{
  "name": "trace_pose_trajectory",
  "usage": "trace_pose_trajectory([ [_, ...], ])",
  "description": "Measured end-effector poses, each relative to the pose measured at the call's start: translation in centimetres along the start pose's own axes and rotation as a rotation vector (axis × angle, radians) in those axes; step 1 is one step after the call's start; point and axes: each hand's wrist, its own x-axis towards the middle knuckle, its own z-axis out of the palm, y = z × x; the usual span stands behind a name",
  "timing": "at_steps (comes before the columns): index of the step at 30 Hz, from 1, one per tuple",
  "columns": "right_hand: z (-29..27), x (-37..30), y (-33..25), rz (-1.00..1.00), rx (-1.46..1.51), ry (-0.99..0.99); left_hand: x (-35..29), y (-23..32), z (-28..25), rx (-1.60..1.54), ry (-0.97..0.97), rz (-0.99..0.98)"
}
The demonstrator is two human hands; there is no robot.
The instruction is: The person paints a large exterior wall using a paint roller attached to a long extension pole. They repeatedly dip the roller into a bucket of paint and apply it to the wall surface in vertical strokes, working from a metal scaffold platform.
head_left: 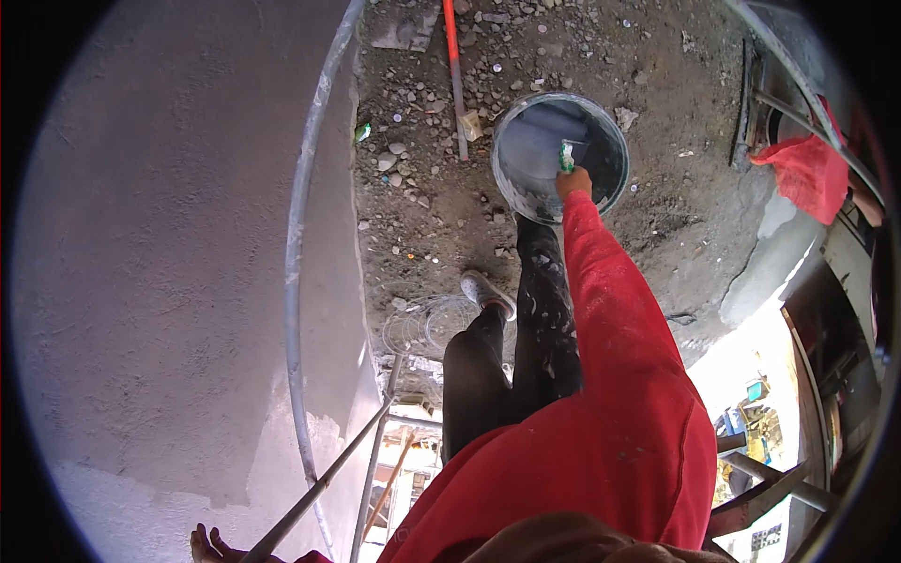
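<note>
My right hand (574,182) is closed round a tool with a green-and-white handle (566,157). It reaches over the near rim of a round, dark bucket (617,178). Grey, watery liquid (530,150) lies inside; the tool's head is too unclear to name its kind. At the lower left edge, part of my left hand (212,545) shows with its fingers apart. It is beside a slanting metal pole (324,480), and nothing is visible in its fingers. Its palm is mostly out of sight.
A partly plastered grey wall (178,263) fills the left, with a long metal pipe (297,235) before it. An orange-and-grey pole (455,75) lies on rubble-strewn ground (413,122). Coiled wire (422,324) is near my foot; a red cloth (812,178) hangs right.
</note>
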Motion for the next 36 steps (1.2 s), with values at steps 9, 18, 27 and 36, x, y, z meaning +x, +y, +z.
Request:
trace_pose_trajectory([
  [9,-0.9,-0.8,-0.6,0.049,0.001,-0.018,0.3,-1.7,-1.1,0.035,-0.007,0.155],
  [18,-0.4,0.1,-0.4,0.092,-0.001,0.009,0.5,0.4,1.6,-0.013,0.038,0.163],
  [27,-5.2,-13.2,8.6,-0.236,0.198,0.017,0.7,-1.7,-1.9,-0.009,-0.081,0.156],
  [36,-21.4,-32.0,12.8,-0.014,1.192,-0.620,-0.9,-0.8,-4.2,-0.257,-0.015,0.141],
])
